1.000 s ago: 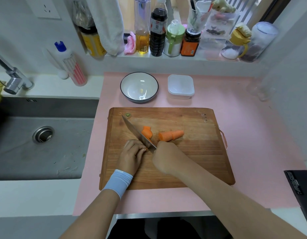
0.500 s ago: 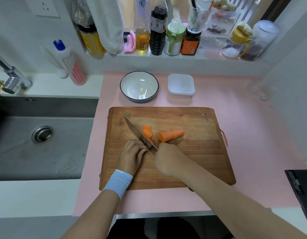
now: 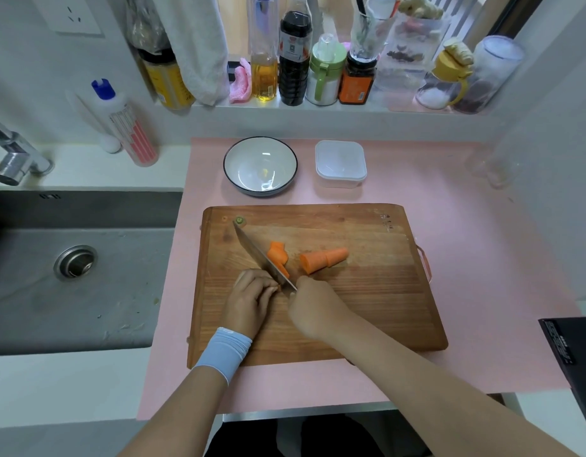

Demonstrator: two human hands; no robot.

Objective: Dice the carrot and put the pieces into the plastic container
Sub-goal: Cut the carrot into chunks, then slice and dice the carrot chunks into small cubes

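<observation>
Right hand (image 3: 314,308) grips knife (image 3: 255,252); left hand (image 3: 252,298), fingers curled, pins carrot (image 3: 278,258) at blade. Keep fingertips tucked, cuts even.

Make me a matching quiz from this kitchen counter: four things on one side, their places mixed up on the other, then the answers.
Things:
1. round white bowl with a dark rim
2. square clear plastic container
3. steel kitchen knife
4. tapered orange carrot chunk

Places:
A. gripped by the right hand
B. on the pink mat, right of the bowl
C. loose on the wooden cutting board
D. on the mat, behind the board's left part

Pairs: 1-D, 2-B, 3-A, 4-C
</observation>
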